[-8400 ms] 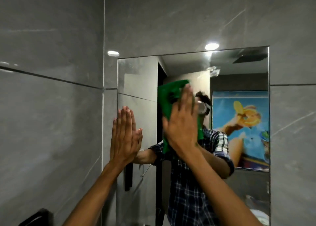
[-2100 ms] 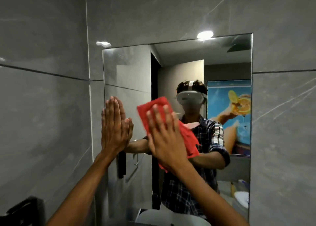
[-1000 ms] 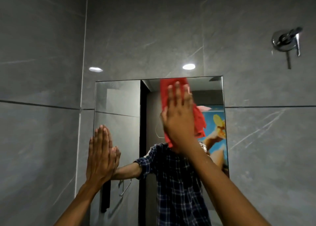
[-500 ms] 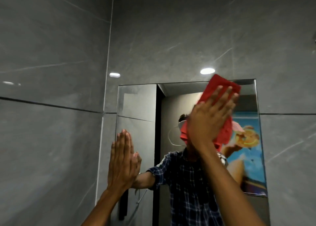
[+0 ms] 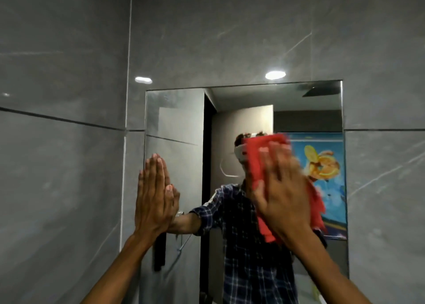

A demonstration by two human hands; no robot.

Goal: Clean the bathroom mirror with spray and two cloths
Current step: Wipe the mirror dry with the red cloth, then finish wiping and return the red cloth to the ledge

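A rectangular mirror [image 5: 181,119] is set flush into a grey tiled wall [image 5: 230,32], seen from the person's own eye level. The left hand [image 5: 155,195] is open and empty, fingers straight and together, pointing up, its palm laid flat against the glass at the mirror's left edge. The right hand [image 5: 281,190] is spread wide with its palm pressing a red cloth [image 5: 258,159] flat against the glass, in the right half of the mirror at about mid-height. The hand and cloth are blurred. The cloth shows above the fingertips and hangs out below and to the right of the palm. The reflection shows a person in a dark checked shirt [image 5: 250,264] with the cloth covering the head, and behind them a bright blue poster [image 5: 326,165] with orange slices. Two round ceiling lights [image 5: 275,75] glare off the tiles just above the mirror.
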